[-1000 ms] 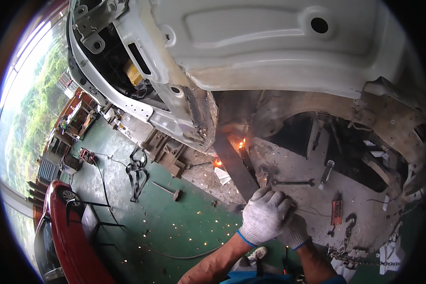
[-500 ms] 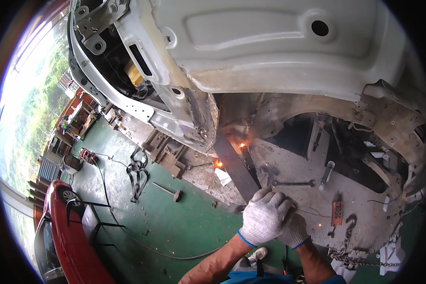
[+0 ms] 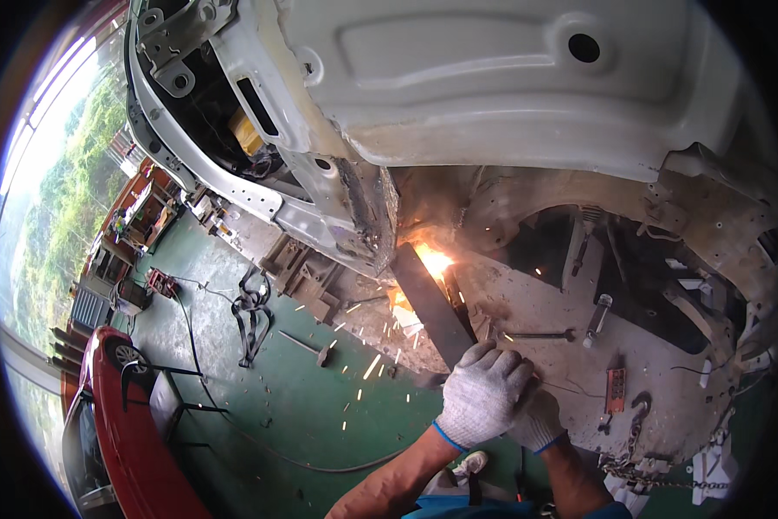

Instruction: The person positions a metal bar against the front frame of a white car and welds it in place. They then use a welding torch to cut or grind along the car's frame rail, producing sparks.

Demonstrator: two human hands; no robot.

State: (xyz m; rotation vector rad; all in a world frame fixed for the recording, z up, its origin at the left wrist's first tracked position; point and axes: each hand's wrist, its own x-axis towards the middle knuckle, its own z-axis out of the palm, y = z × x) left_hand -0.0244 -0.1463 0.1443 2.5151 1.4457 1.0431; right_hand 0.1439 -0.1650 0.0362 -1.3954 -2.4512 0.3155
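A long, dark, flat plate [image 3: 432,304] slants up from my hands to the rusty, stripped lower corner of a pale car body [image 3: 380,221]. My left hand [image 3: 486,394], in a white knit glove with a blue cuff, is closed round the plate's near end. Tucked against it is my gloved right hand [image 3: 538,421], fingers curled, its grip hidden behind the left. A narrow dark rod [image 3: 460,303] runs beside the plate towards the hands; whether the right hand holds it is hidden. At the plate's far end glows a bright arc [image 3: 432,261], with sparks falling to the left.
A wrench [image 3: 538,336], a clear tube [image 3: 597,320], an orange-red block [image 3: 615,389] and a chain [image 3: 638,424] lie on the grey platform at right. A hammer [image 3: 322,356], black straps [image 3: 252,316] and a cable [image 3: 320,469] are on the green floor. A red car [image 3: 138,415] stands left.
The small orange glow at the plate's far end has flared into a bright white-yellow arc. Sparks now fly down and left. My hands have stayed almost still.
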